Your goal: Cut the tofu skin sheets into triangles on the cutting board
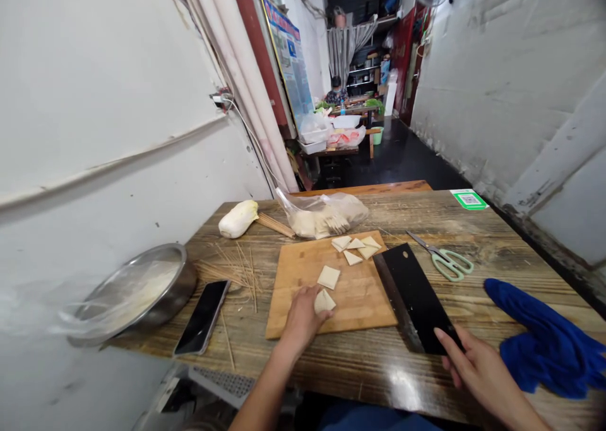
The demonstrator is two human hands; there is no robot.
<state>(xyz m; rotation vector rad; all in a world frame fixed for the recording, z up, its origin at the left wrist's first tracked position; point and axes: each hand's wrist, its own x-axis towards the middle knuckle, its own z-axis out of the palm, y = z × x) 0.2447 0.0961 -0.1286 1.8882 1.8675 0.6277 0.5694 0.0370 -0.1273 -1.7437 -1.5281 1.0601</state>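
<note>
On the wooden cutting board (293,260), my left hand (305,314) curls its fingers and thumb around the edges of a pale tofu-like square (324,301). Another whole pale square (329,277) lies just beyond it. Several cut pieces, including triangles (353,258), are grouped at the board's far right. My right hand (466,358) grips a black cleaver (414,301) at its near end. The cleaver's broad blade lies flat or nearly so, by the board's right edge; its handle is mostly hidden by my fingers.
Green-handled scissors (447,260) and a blue cloth (540,342) lie to the right. Leftward are a phone (202,317), loose skewers (241,267) and a metal basin (182,273). A cabbage (238,219) and a plastic bag of pale food (326,216) sit behind.
</note>
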